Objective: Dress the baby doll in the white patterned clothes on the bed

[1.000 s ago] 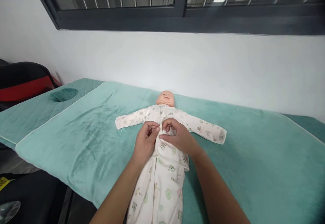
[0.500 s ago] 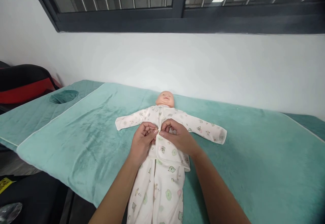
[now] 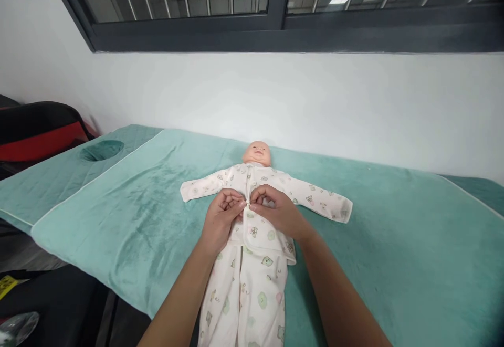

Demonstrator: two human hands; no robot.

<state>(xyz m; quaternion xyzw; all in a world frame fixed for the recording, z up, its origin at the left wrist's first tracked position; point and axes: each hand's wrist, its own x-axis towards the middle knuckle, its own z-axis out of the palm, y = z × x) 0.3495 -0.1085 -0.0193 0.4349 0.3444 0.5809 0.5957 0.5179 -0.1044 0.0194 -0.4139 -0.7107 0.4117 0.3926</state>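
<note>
A baby doll (image 3: 256, 153) lies on its back on a teal blanket (image 3: 129, 221), dressed in a white printed jacket (image 3: 307, 192) and matching trousers (image 3: 244, 294). My left hand (image 3: 221, 219) and my right hand (image 3: 275, 211) meet at the middle of the doll's chest. Both pinch the two front edges of the jacket together at its closure. The doll's sleeves are spread out to either side.
The blanket covers a padded table with a face hole (image 3: 101, 150) at the left end. A black and red chair (image 3: 37, 129) stands beyond that end. A white wall and a dark barred window (image 3: 275, 6) rise behind. Dark floor lies at lower left.
My hands have drawn closer together at the jacket's front, and the raised flap of cloth has been pressed flatter against the doll's chest.
</note>
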